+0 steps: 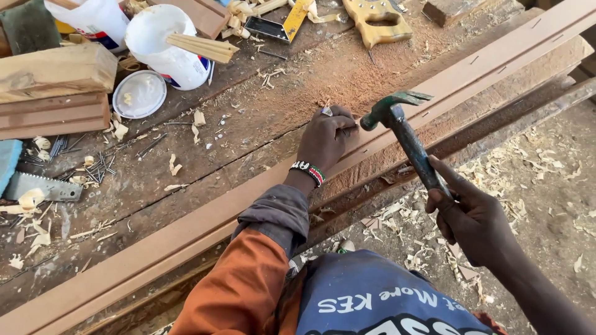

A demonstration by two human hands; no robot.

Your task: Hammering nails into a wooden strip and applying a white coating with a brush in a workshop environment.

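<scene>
Blue cloth with white lettering [372,298] fills the nearest part of the view, next to an orange sleeve [239,288] with a grey cuff [276,214] on the person's left arm. At the lower right, the right hand [475,220] is closed around the dark handle of a claw hammer [403,133], whose head is lifted just above and beside the left hand. The ground below that hand is scattered with wood shavings [515,161].

A beaded wristband [308,172] circles the left wrist. The left hand [326,136] rests on a long reddish-brown wooden strip [186,232] that runs diagonally across the workbench from lower left to upper right; its fingers are pinched together on something small against the strip, too small to make out, right in front of the hammer head.

Beyond the strip, the workbench [248,124] is coated in sawdust, with loose nails [93,167] and curls of wood lying on it at the left. A saw blade [43,186] sits near the left edge. Farther back lie a round white lid [139,94], a white plastic tub [164,46] with a wooden stick [202,46] across its mouth, and stacked wood blocks [56,87]. At the far edge are a yellow-and-black square [279,25] and the wooden handle of a handsaw [377,22].
</scene>
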